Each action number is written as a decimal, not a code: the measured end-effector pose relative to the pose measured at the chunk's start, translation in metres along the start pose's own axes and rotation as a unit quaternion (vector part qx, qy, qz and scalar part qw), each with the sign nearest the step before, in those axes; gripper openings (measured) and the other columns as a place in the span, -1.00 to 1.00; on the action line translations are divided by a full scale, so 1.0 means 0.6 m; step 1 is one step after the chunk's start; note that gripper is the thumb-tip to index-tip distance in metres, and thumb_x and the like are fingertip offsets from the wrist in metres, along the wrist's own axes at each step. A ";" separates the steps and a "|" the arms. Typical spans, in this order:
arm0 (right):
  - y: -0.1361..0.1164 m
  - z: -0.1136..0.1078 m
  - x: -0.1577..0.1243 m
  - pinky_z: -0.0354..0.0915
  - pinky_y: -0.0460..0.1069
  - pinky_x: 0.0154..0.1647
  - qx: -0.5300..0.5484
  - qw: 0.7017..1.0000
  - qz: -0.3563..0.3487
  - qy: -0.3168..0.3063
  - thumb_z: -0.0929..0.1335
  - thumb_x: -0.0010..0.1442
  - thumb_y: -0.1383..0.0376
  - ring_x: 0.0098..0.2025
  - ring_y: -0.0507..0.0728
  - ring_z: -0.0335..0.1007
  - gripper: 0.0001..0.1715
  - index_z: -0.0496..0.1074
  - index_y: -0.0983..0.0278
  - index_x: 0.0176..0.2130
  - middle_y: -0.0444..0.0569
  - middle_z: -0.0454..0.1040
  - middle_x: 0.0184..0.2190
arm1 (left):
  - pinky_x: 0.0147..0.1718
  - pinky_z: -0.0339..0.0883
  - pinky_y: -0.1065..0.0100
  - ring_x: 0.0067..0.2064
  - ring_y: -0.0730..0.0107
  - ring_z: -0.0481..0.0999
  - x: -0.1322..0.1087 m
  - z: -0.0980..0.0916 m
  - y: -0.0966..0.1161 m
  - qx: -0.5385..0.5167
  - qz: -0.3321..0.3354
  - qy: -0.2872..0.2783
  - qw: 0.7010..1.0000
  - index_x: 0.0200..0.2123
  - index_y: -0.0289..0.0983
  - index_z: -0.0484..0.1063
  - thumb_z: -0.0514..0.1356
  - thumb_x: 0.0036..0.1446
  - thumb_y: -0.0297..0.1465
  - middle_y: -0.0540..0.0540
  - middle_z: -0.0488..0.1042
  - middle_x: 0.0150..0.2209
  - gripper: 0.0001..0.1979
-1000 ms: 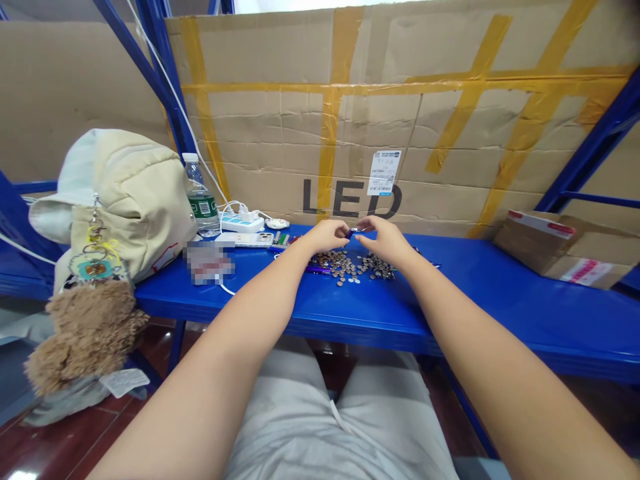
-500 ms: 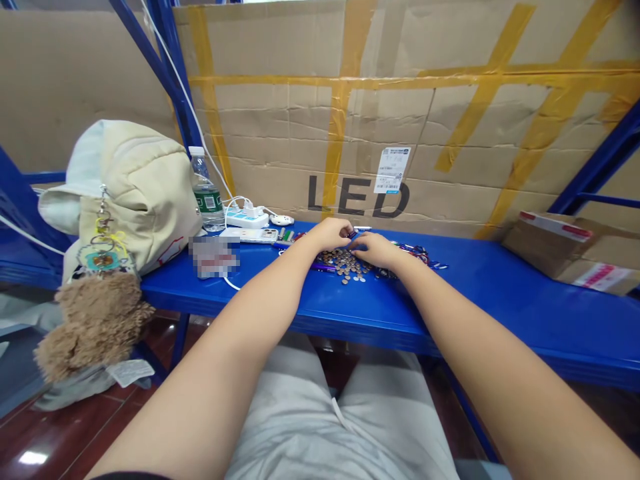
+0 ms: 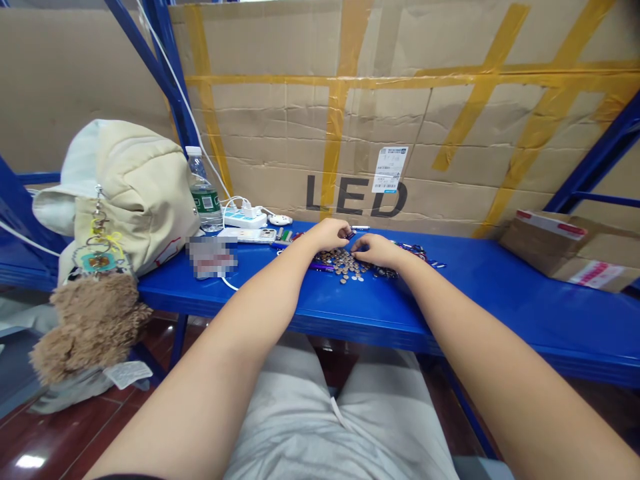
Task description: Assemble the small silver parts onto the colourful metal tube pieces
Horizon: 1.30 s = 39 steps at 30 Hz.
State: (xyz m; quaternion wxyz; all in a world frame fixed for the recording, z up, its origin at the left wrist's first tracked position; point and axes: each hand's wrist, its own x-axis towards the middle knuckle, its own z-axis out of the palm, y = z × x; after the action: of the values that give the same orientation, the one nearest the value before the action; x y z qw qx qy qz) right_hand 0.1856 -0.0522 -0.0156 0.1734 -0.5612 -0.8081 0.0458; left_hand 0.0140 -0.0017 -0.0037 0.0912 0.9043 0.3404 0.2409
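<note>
Left grip (image 3: 330,235) on small piece (image 3: 351,235) above pile (image 3: 346,264)

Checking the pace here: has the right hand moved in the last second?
Yes. The right hand dropped from the LED lettering down onto the pile of metal pieces.

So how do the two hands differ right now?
The left hand sits farther back, fingers pinched on a small dark piece. The right hand lies nearer and lower, palm down, fingertips at the pile of metal bits. Both are bare and over the blue shelf.
</note>
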 end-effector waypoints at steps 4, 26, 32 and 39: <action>-0.005 -0.003 -0.003 0.31 -0.07 -0.17 0.021 1.000 0.001 -0.013 0.33 0.04 0.38 -0.24 0.11 0.46 -0.81 0.52 0.27 -0.32 -0.04 0.57 -0.26 | -0.16 0.36 0.40 -0.17 0.36 0.51 0.000 0.000 0.001 0.004 0.001 -0.006 1.000 -0.15 -0.35 0.43 0.19 -0.01 -0.48 -0.12 0.54 -0.18 -0.71; 0.014 -0.014 -0.002 0.28 0.06 -0.07 0.085 0.970 -0.053 0.220 0.36 0.05 0.29 -0.14 0.17 0.40 -0.81 0.51 0.29 -0.29 0.03 0.52 -0.23 | -0.23 0.36 0.41 -0.23 0.39 0.52 0.003 0.004 0.001 -0.034 0.031 -0.012 0.999 -0.20 -0.34 0.44 0.18 -0.01 -0.52 -0.09 0.54 -0.25 -0.76; 0.012 -0.022 -0.008 0.28 0.06 -0.05 0.076 0.975 -0.024 0.207 0.35 0.04 0.29 -0.11 0.18 0.40 -0.73 0.50 0.30 -0.21 0.04 0.52 -0.18 | -0.19 0.36 0.37 -0.21 0.37 0.51 0.001 0.001 0.004 -0.031 0.020 -0.009 0.999 -0.19 -0.35 0.44 0.19 0.00 -0.51 -0.11 0.54 -0.23 -0.76; 0.011 -0.046 -0.026 0.27 0.02 -0.08 0.016 0.998 0.028 0.054 0.35 0.04 0.25 -0.11 0.18 0.41 -0.80 0.51 0.25 -0.29 -0.01 0.53 -0.19 | -0.17 0.36 0.36 -0.19 0.36 0.51 -0.002 -0.003 0.006 -0.004 0.008 -0.015 1.000 -0.17 -0.34 0.44 0.20 -0.01 -0.50 -0.12 0.54 -0.19 -0.73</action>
State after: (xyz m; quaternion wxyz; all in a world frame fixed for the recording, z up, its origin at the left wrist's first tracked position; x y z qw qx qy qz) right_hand 0.2054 -0.0672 0.0047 0.2241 -0.5827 -0.7805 0.0331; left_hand 0.0143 -0.0050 -0.0017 0.0978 0.9102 0.3310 0.2289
